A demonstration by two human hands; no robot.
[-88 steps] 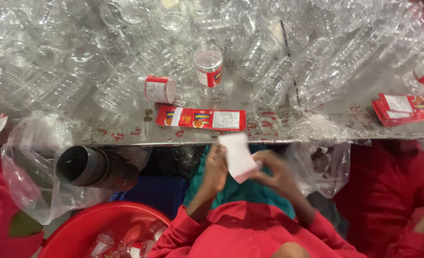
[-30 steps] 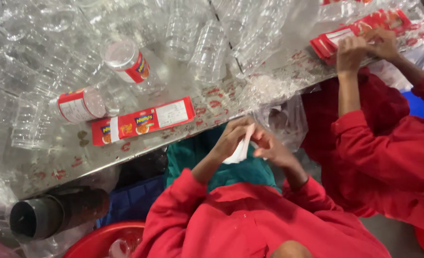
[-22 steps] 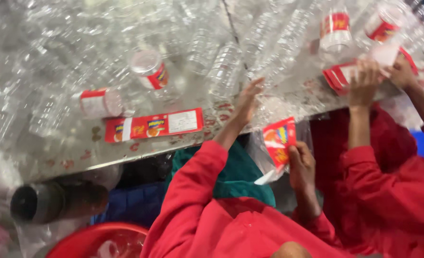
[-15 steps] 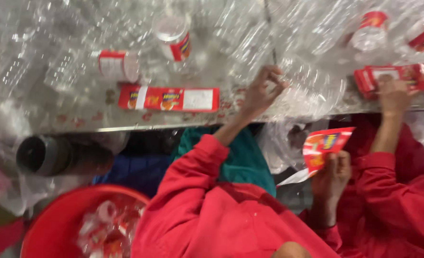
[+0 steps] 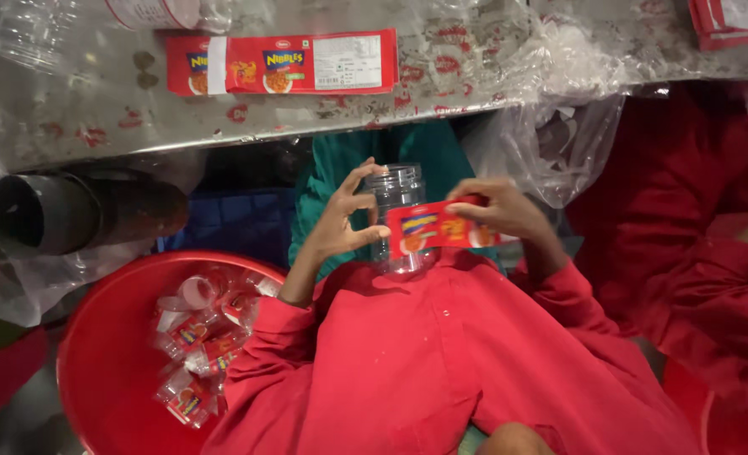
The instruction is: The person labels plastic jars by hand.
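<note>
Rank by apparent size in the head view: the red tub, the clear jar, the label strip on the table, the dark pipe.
1. red tub, partly cut off
2. label strip and dark pipe, about alike; nearness makes it unsure
3. clear jar, partly covered by the hands' label

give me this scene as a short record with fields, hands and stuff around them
left hand: grips clear jar
right hand: presses red label onto jar
table: metal, with a flat red label strip
tub: red, at the left, holds labelled jars
tube: dark, under table edge
</note>
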